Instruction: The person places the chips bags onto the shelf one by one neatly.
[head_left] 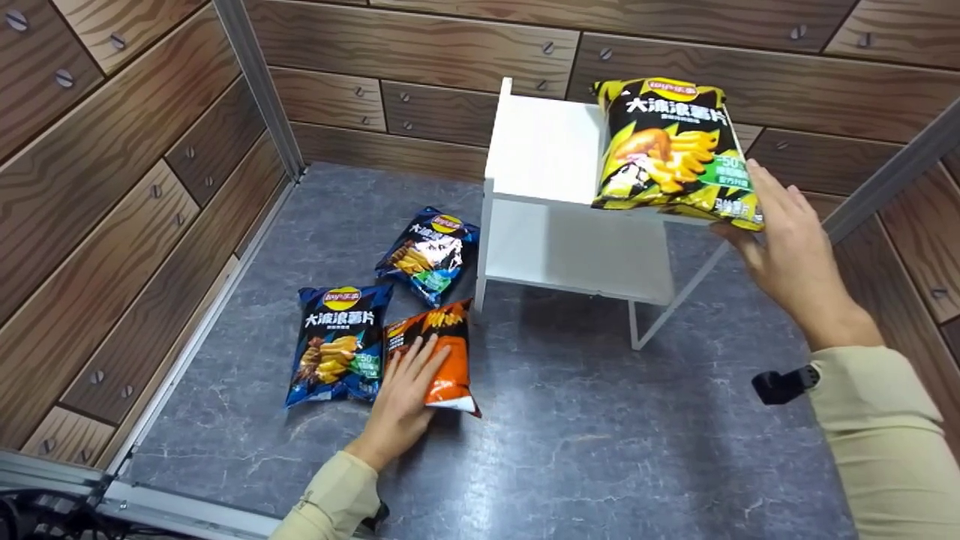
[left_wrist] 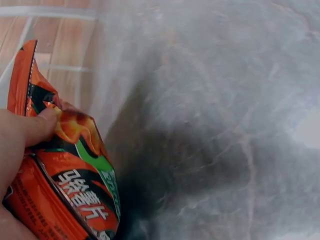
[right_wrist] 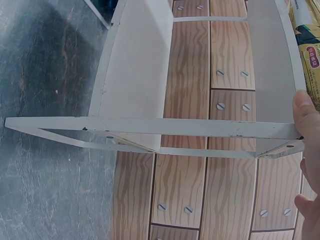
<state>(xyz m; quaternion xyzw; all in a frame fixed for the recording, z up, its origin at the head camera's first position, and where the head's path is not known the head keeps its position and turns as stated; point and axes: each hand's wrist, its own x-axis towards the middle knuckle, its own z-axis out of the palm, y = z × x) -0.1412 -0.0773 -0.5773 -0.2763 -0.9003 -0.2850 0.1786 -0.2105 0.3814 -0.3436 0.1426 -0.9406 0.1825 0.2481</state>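
Observation:
My left hand [head_left: 405,397] grips an orange bag of potato chips [head_left: 452,367] at floor level. Its fingers spread over one face, and in the left wrist view the thumb [left_wrist: 42,125] presses the other. At the right, my right hand [head_left: 791,240] rests against the lower right corner of a yellow-and-black bag of potato chips [head_left: 667,150], which lies on the top of a white shelf stand [head_left: 547,142]. Those fingers are nearly straight, and the right wrist view shows the thumb [right_wrist: 303,107] at the stand's edge.
Two blue bags of potato chips lie on the grey floor: one [head_left: 341,349] left of the orange bag, another [head_left: 431,251] behind it, close to the stand's leg. The stand has a lower shelf [head_left: 577,244]. Wood-patterned walls [head_left: 435,45] and metal posts [head_left: 259,82] enclose the floor.

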